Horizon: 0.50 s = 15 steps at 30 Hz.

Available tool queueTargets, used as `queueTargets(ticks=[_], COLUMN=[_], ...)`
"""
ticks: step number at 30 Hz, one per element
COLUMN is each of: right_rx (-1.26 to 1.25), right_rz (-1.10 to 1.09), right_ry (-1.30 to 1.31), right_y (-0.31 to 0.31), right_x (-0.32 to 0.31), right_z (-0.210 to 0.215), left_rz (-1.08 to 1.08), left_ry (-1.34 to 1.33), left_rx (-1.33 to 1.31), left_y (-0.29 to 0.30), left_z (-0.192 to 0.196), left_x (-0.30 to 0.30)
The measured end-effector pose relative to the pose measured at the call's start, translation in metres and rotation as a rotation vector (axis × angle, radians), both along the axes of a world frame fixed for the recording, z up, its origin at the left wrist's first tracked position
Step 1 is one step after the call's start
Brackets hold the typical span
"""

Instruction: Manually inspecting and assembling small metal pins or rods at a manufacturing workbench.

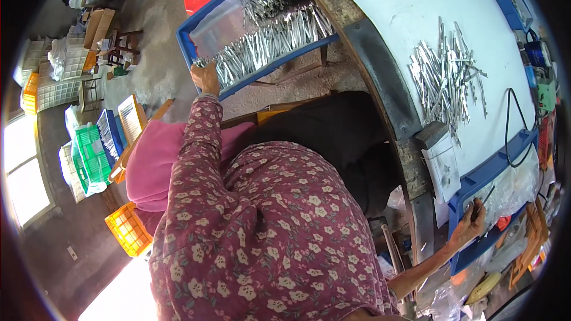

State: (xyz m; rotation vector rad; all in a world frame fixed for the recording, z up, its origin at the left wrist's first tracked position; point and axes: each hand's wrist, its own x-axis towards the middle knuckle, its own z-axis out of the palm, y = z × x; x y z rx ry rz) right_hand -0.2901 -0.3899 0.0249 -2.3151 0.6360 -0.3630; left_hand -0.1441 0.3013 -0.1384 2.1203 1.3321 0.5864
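Here, left hand [206, 77] grips blue tray [185, 38]; right hand [470, 226] seemingly pinches a rod [486, 196]

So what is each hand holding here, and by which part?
The left hand reaches among the thin silvery metal rods at the near edge of the blue plastic tray; grip unclear. The right hand pinches a thin dark rod by its lower end.

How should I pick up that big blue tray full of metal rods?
Probably grip the blue tray by its raised rim at both short ends, coming from the sides. It is long and loaded with metal rods, so one corner, where the left hand rests, would likely tip it.
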Motion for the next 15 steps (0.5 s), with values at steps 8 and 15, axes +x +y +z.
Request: queueTargets(ticks=[8, 15], right_rx=[0.046, 0.09], right_rz=[0.042, 0.049], right_ry=[-0.049, -0.07], right_y=[-0.006, -0.02], right_x=[0.0, -0.002], right_z=[-0.007, -0.016], left_rz=[-0.071, 0.078], left_ry=[-0.111, 0.069], left_rx=[0.052, 0.066], left_y=[-0.014, -0.04], left_z=[0.0, 0.006], left_x=[-0.001, 0.004])
